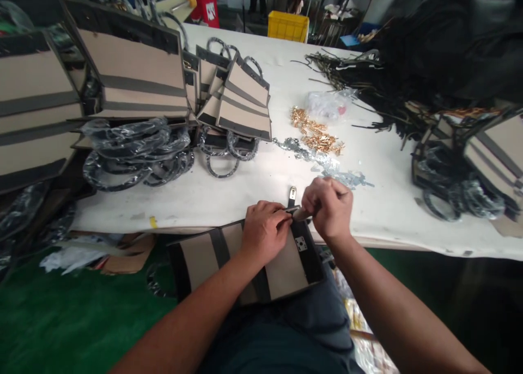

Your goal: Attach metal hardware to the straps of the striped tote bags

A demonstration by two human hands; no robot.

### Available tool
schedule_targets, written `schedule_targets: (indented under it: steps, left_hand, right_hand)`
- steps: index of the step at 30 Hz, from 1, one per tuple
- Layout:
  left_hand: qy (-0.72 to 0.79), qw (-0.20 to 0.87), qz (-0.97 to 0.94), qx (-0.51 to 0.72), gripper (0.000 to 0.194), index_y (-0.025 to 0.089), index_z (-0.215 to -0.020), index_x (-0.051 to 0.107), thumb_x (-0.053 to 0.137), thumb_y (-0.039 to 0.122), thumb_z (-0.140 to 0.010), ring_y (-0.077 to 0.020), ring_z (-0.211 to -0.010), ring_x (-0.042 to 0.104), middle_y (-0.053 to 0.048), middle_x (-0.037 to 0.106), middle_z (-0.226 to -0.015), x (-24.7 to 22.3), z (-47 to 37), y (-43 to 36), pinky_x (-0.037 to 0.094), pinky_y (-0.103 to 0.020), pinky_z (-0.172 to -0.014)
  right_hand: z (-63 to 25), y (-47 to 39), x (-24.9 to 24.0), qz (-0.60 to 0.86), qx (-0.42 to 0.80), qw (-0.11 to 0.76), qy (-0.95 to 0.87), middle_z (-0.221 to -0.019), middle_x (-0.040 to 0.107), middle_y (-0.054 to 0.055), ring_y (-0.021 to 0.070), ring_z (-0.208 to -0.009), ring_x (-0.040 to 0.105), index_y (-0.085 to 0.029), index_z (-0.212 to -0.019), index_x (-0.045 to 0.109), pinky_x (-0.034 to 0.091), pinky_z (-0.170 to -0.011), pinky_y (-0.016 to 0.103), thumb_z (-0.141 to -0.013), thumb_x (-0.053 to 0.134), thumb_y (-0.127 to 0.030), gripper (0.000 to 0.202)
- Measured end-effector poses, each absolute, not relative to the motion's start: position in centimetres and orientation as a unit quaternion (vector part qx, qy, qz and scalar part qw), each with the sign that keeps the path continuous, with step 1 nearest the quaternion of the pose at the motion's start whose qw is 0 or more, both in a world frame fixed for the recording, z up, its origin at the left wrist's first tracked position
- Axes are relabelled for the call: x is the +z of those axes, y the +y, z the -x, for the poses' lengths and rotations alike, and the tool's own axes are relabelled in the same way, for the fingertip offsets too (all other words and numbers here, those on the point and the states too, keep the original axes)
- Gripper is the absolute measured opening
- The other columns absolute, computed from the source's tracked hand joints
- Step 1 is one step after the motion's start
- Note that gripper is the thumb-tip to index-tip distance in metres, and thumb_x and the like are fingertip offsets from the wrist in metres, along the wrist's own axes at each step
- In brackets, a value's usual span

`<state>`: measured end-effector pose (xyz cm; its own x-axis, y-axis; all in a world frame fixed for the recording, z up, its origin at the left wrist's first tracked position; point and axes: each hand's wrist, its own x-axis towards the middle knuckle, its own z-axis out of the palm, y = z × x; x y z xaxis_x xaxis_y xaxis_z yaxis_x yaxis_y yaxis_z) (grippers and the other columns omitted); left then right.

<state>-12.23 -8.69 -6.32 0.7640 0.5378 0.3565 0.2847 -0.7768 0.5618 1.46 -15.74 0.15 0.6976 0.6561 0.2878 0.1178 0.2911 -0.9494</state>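
Note:
A flat handbag panel [281, 265], beige with black bands and black borders, lies across my lap and against the table edge. My left hand [265, 229] lies on its upper part, fingers and thumb pinched together at the black border. Curled into a fist, my right hand [330, 206] grips a small pale tool [301, 214], mostly hidden, whose end meets the same corner. Just beyond that corner, a strap tab with a gold metal clasp [292, 193] sticks out onto the table. A silver metal plate [301, 243] sits on the black border below my right hand.
Gold fittings [321, 139] and silver plates [343, 175] lie scattered on the white table [261, 183]. Stacked bag panels [134, 68] with plastic-wrapped handles [122, 156] fill the left. More panels [500, 150] and black straps [388, 90] occupy the right. A yellow crate [288, 26] stands beyond.

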Motion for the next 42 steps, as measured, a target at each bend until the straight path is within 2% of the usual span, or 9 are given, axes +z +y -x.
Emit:
schedule_targets:
  steps: [4, 6, 9, 12, 16, 26, 32, 37, 42]
  left_hand:
    - [0.232, 0.238, -0.91, 0.25, 0.012, 0.029, -0.103, 0.075, 0.072, 0.022, -0.093, -0.0274, -0.106, 0.065, -0.002, 0.077, -0.109, -6.1, 12.5, -8.3, 0.047, -0.046, -0.089]
    - [0.241, 0.226, -0.917, 0.225, 0.02, 0.028, -0.111, 0.073, 0.072, 0.023, -0.091, -0.0277, -0.103, 0.066, -0.004, 0.077, -0.107, -5.5, 12.8, -7.9, 0.048, -0.044, -0.087]
    - [0.28, 0.209, -0.928, 0.132, 0.024, 0.027, -0.112, 0.074, 0.073, 0.036, -0.091, -0.0304, -0.099, 0.069, -0.007, 0.078, -0.104, -4.1, 12.8, -6.9, 0.049, -0.04, -0.079]
    - [0.314, 0.251, -0.916, 0.013, 0.027, 0.026, -0.094, 0.077, 0.065, 0.05, -0.091, -0.0298, -0.086, 0.07, -0.007, 0.078, -0.089, -2.7, 12.1, -5.7, 0.044, -0.036, -0.068]
    - [0.297, 0.35, -0.885, -0.075, 0.03, 0.022, -0.069, 0.072, 0.067, 0.048, -0.084, -0.0226, -0.07, 0.066, -0.003, 0.07, -0.068, -1.8, 10.3, -3.9, 0.037, -0.031, -0.06]
    - [0.287, 0.428, -0.852, -0.093, 0.032, 0.02, -0.069, 0.073, 0.075, 0.052, -0.073, -0.0166, -0.063, 0.056, 0.002, 0.062, -0.06, -3.2, 9.5, -2.2, 0.031, -0.03, -0.055]
    - [0.292, 0.429, -0.849, -0.096, 0.029, 0.02, -0.063, 0.068, 0.076, 0.047, -0.07, -0.0154, -0.057, 0.049, 0.003, 0.054, -0.055, -3.1, 9.6, -2.2, 0.027, -0.03, -0.054]
    - [0.283, 0.437, -0.849, -0.09, 0.028, 0.02, -0.068, 0.072, 0.076, 0.048, -0.072, -0.0175, -0.063, 0.055, 0.002, 0.06, -0.059, -3.1, 9.6, -2.1, 0.029, -0.031, -0.056]
    - [0.287, 0.456, -0.838, -0.081, 0.026, 0.02, -0.062, 0.069, 0.079, 0.043, -0.068, -0.0163, -0.059, 0.052, 0.003, 0.056, -0.055, -2.8, 9.8, -2.2, 0.028, -0.03, -0.055]
  right_hand:
    - [-0.3, -15.6, 0.6, 0.614, 0.198, 0.613, -0.456, -0.056, 0.048, -0.003, 0.0123, -0.053, 0.043, -0.022, -0.057, 0.047, 0.037, -0.053, 0.028, -0.098, 0.066, -0.047, 0.051]
    - [-0.3, -15.8, 0.9, 0.614, 0.202, 0.608, -0.461, -0.055, 0.049, -0.003, 0.0124, -0.053, 0.043, -0.022, -0.057, 0.049, 0.037, -0.054, 0.028, -0.098, 0.065, -0.047, 0.051]
    - [-0.4, -16.4, 1.3, 0.618, 0.211, 0.608, -0.451, -0.056, 0.053, -0.002, 0.0133, -0.054, 0.047, -0.022, -0.057, 0.052, 0.039, -0.056, 0.029, -0.099, 0.063, -0.047, 0.05]
    - [-0.2, -17.1, 1.4, 0.622, 0.233, 0.58, -0.472, -0.057, 0.055, -0.001, 0.0142, -0.057, 0.05, -0.021, -0.057, 0.053, 0.04, -0.058, 0.029, -0.098, 0.063, -0.053, 0.053]
    - [-0.2, -17.2, 0.9, 0.618, 0.239, 0.594, -0.457, -0.056, 0.055, -0.001, 0.0141, -0.056, 0.05, -0.021, -0.056, 0.051, 0.039, -0.056, 0.028, -0.097, 0.063, -0.058, 0.056]
    - [-1.1, -16.1, 3.6, 0.526, 0.19, 0.718, -0.413, -0.05, 0.049, -0.002, 0.0128, -0.044, 0.045, -0.024, -0.056, 0.049, 0.035, -0.044, 0.029, -0.096, 0.069, -0.052, 0.053]
    - [-0.8, -16.0, 1.1, 0.585, 0.245, 0.661, -0.401, -0.048, 0.049, -0.002, 0.0129, -0.044, 0.045, -0.022, -0.054, 0.052, 0.035, -0.044, 0.029, -0.097, 0.068, -0.045, 0.052]
    - [-0.6, -16.0, 2.4, 0.541, 0.197, 0.71, -0.406, -0.051, 0.048, -0.002, 0.0132, -0.045, 0.044, -0.024, -0.057, 0.049, 0.036, -0.044, 0.03, -0.095, 0.07, -0.047, 0.049]
    - [0.0, -16.1, 1.3, 0.595, 0.212, 0.669, -0.393, -0.048, 0.047, -0.003, 0.013, -0.044, 0.042, -0.024, -0.055, 0.047, 0.035, -0.044, 0.029, -0.094, 0.069, -0.043, 0.049]
